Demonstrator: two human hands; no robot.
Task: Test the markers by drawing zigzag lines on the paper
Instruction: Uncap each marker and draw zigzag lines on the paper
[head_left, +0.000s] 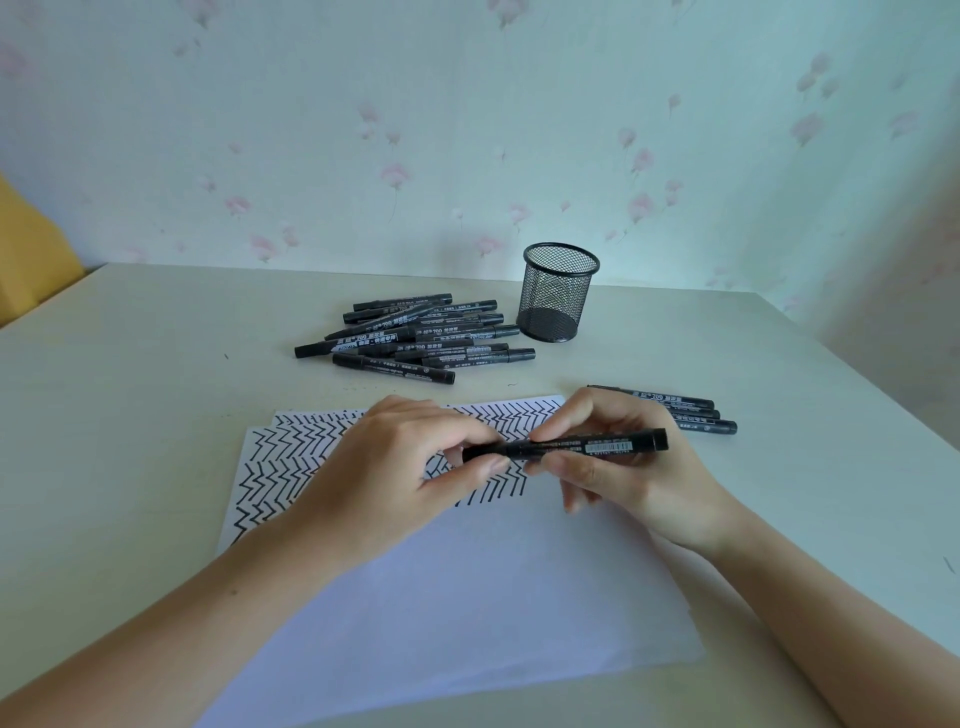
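held level above the paper: marker, left hand pinching cap end, right hand gripping barrel, probably for capping or uncapping.

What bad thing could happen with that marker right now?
Both hands, left hand and right hand, grip one black marker over the paper. If the cap pops off suddenly, ink may smear the fingers or streak the bare part. A jerk might also knock the three markers beside the right hand.
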